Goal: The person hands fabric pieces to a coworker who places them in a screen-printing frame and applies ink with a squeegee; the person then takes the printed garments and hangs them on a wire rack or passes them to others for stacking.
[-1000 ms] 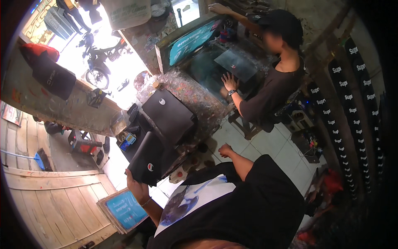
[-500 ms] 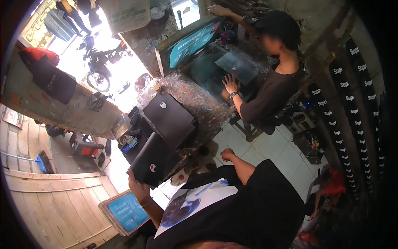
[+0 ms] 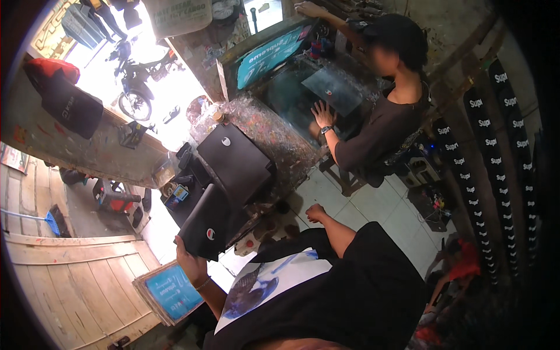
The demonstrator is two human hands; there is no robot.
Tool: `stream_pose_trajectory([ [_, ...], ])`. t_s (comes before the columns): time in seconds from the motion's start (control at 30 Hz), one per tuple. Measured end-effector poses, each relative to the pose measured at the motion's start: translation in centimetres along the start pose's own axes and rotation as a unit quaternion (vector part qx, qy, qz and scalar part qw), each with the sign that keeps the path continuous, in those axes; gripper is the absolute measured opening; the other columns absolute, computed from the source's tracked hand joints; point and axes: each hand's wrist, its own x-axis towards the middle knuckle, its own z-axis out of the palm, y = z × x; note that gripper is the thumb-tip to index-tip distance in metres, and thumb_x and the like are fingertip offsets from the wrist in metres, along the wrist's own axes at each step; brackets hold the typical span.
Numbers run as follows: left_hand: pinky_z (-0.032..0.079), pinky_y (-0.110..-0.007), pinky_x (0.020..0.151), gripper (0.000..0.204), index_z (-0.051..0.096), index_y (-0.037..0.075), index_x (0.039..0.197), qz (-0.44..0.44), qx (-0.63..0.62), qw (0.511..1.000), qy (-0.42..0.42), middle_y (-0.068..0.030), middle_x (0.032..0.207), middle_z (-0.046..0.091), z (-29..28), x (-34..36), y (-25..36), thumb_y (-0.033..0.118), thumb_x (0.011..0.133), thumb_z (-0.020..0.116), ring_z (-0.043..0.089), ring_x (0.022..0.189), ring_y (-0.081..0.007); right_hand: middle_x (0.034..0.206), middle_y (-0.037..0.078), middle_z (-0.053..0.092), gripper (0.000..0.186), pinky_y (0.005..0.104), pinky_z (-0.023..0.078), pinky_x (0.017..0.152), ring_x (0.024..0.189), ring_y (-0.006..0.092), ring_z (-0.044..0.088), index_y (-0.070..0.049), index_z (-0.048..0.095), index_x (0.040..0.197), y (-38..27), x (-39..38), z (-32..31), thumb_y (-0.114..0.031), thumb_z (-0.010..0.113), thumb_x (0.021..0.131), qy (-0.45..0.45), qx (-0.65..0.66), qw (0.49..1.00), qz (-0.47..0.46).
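With our left hand (image 3: pixel 189 262) we grip a black sheet (image 3: pixel 203 220) at eight o'clock; our right hand (image 3: pixel 315 213) curls into a loose fist. A dark pile (image 3: pixel 236 156) lies at ten o'clock.

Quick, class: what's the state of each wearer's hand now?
Left hand: holding a black sheet by its edge.
Right hand: loosely closed, nothing visible in it.

1. The left hand (image 3: pixel 189 261) grips a black sheet (image 3: pixel 205 221) by its near edge.
2. The right hand (image 3: pixel 315 213), fingers curled, hangs above the tiled floor (image 3: pixel 376 201).
3. Dark sheets (image 3: pixel 236 160) lie just beyond the black sheet.
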Motion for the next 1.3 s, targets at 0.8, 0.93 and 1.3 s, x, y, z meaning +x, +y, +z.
stream_pose_trajectory([
  [0.8, 0.044, -0.028, 0.081, 0.033, 0.05, -0.006, 0.107, 0.063, 0.179, 0.982, 0.008, -0.0143, 0.098, 0.058, -0.8, -0.2, -0.6, 0.023, 0.091, 0.048, 0.055, 0.087, -0.0188, 0.072, 0.009, 0.064, 0.02, 0.0295, 0.05, 0.046, 0.055, 0.0165, 0.061, 0.0, 0.063, 0.084, 1.2, 1.6, 0.5, -0.018, 0.057, 0.076, -0.008, -0.034, 0.999, -0.003],
  [0.93, 0.045, -0.029, 0.081, 0.038, 0.049, -0.008, 0.105, 0.145, 0.385, 0.911, -0.021, -0.0156, 0.1, 0.055, -0.7, -0.5, -0.3, 0.028, 0.094, 0.042, 0.055, 0.09, -0.0192, 0.071, 0.009, 0.064, 0.019, 0.0294, 0.05, 0.046, 0.055, 0.0165, 0.061, -0.001, 0.063, 0.083, 1.3, 1.0, 0.4, -0.018, 0.056, 0.076, 0.004, -0.002, 1.0, 0.005],
  [1.3, 0.05, -0.035, 0.08, 0.042, 0.047, -0.007, 0.106, 0.054, 0.192, 0.98, 0.014, -0.0174, 0.104, 0.056, -0.3, -0.8, -0.3, 0.033, 0.094, 0.04, 0.059, 0.092, -0.0251, 0.069, 0.008, 0.064, 0.017, 0.0292, 0.049, 0.045, 0.053, 0.0153, 0.06, -0.001, 0.062, 0.082, 0.6, 0.4, 0.1, -0.017, 0.057, 0.076, 0.0, 0.006, 1.0, 0.027],
])
